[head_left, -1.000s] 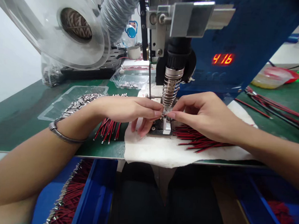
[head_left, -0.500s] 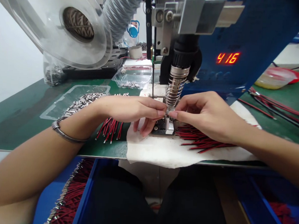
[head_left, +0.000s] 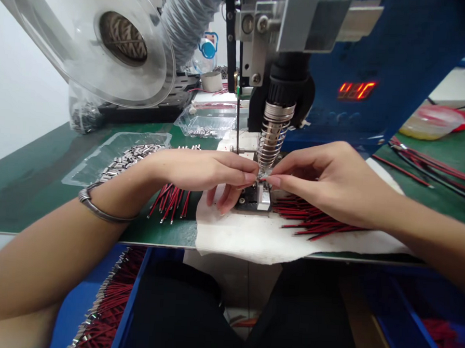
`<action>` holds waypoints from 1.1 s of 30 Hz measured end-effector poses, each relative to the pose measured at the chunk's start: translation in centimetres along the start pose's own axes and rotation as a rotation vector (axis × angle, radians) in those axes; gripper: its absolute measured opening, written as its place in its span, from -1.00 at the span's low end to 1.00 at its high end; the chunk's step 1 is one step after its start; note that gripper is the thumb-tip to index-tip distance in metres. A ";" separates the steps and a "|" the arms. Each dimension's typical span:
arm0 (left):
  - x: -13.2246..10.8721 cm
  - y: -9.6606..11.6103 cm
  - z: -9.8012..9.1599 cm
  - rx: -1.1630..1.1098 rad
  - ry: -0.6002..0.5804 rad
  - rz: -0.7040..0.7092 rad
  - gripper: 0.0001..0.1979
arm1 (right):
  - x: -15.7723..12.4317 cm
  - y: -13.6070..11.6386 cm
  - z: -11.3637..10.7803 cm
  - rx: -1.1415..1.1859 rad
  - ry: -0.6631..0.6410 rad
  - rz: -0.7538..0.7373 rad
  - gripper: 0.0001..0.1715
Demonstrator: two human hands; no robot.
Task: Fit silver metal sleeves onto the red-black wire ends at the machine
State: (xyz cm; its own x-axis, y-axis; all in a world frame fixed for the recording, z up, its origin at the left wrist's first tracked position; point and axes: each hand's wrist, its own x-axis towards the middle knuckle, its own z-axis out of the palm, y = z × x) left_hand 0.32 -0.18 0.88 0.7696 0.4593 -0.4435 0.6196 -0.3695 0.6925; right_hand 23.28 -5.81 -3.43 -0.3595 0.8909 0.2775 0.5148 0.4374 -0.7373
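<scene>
My left hand (head_left: 213,172) reaches in from the left, thumb and forefinger pinched beside the machine's fixture (head_left: 263,196); whatever is between them is too small to make out. On the other side, my right hand (head_left: 326,179) pinches a thin red wire (head_left: 264,179) at its fingertips, just under the spring-wrapped machine head (head_left: 273,132). Red and black wires (head_left: 312,217) lie on a white cloth (head_left: 245,237) below my right hand. More wires (head_left: 172,199) with bare tips lie under my left wrist.
A clear tray (head_left: 130,155) of small metal parts sits at the left, with another clear tray (head_left: 208,118) behind. The blue machine housing (head_left: 321,116) rises at the right. Below the table edge, a blue bin (head_left: 130,303) holds wired parts.
My right hand has moved slightly right, away from my left fingertips, and more of the red wire shows between them. My left hand has hardly moved. The lit display digits differ.
</scene>
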 end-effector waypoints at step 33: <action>-0.1 0.0 -0.1 -0.012 -0.016 -0.017 -0.70 | -0.1 0.0 0.2 -0.011 0.026 0.015 -0.50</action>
State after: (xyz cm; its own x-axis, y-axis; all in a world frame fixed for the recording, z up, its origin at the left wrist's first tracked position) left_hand 0.23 -0.18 0.95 0.7616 0.4521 -0.4643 0.6306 -0.3519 0.6917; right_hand 23.14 -5.91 -3.63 -0.3319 0.9000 0.2825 0.5283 0.4255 -0.7348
